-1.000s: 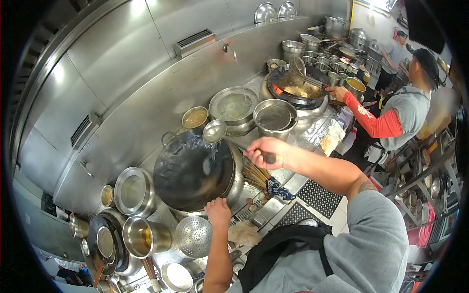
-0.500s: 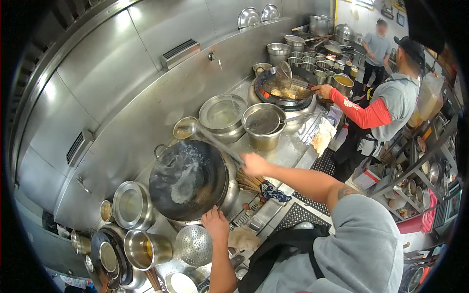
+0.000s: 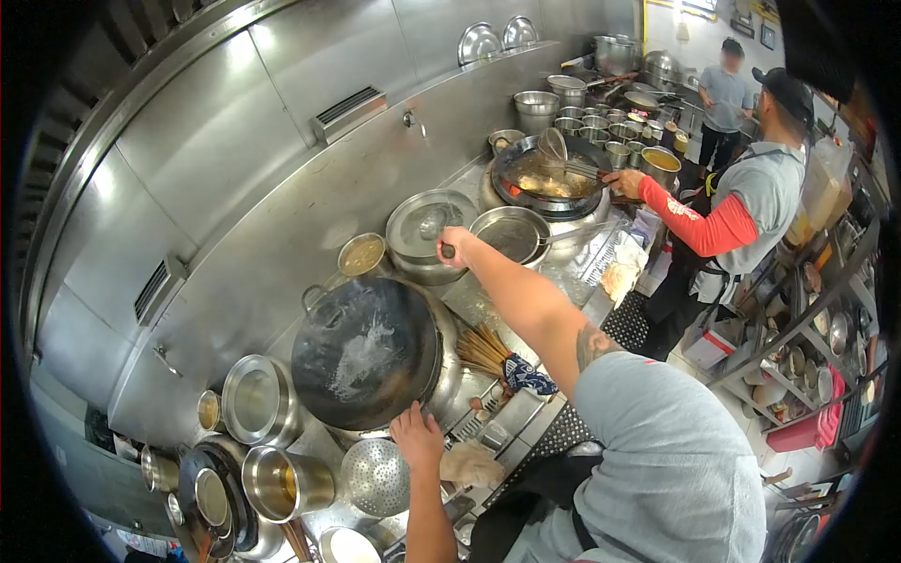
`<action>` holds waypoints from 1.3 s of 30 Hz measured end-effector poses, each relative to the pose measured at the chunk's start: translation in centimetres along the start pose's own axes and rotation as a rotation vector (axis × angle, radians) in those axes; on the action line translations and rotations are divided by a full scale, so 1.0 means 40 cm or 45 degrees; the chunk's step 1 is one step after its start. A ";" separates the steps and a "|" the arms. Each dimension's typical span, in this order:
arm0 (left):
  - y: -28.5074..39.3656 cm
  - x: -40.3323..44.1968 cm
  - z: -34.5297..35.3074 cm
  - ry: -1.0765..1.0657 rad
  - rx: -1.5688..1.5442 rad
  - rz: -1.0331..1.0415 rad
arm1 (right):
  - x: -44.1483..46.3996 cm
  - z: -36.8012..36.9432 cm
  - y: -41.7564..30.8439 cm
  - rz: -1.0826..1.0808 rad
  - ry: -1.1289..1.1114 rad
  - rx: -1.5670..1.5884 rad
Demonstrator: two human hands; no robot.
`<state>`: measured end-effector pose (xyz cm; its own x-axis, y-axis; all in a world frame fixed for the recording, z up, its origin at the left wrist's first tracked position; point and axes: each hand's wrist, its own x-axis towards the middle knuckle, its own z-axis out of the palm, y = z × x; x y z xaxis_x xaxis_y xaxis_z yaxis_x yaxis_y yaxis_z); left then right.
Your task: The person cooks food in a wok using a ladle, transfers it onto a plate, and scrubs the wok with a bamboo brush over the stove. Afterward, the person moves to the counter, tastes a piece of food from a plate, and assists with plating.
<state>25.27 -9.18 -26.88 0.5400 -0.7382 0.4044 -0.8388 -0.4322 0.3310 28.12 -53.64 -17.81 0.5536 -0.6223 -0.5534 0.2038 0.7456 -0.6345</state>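
Room notes

Steel wall panels (image 3: 188,155) are reflecting bright spots; slotted vents (image 3: 349,114) are protruding. White wall (image 3: 676,36) is standing at far end. Metal rack (image 3: 790,330) is lining right side. Black perforated mat (image 3: 627,323) is lying on pale floor (image 3: 762,432).

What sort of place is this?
Probably a restaurant kitchen: a large black wok sits by the near person's left hand, a co-worker stands at a second wok with food in it, and small metal pots cluster beyond.
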 end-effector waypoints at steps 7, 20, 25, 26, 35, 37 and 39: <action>-0.007 0.003 0.004 -0.040 0.010 0.003 | -0.202 -0.044 -0.018 0.154 -0.262 0.097; 0.006 -0.004 -0.001 -0.080 -0.022 -0.053 | -0.622 -0.168 0.121 0.396 -0.434 -0.082; 0.007 -0.002 -0.003 -0.103 -0.016 -0.059 | -0.699 -0.173 0.175 0.293 -0.391 -0.100; 0.008 -0.003 -0.004 -0.100 -0.015 -0.060 | -0.707 -0.172 0.189 0.238 -0.370 -0.188; 0.012 -0.009 -0.011 -0.099 -0.053 -0.072 | -0.679 -0.219 0.305 -0.490 -0.312 -1.749; 0.012 -0.007 -0.008 -0.090 -0.040 -0.061 | -0.664 -0.234 0.316 -0.753 -0.314 -2.115; 0.016 0.005 0.000 -0.087 -0.070 -0.014 | -0.667 -0.247 0.306 -0.720 -0.284 -2.174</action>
<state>24.86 -9.59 -26.60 0.5415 -0.7681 0.3417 -0.8267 -0.4127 0.3825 7.87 -30.27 -16.14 0.8347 -0.5388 -0.1143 -0.4977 -0.6490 -0.5754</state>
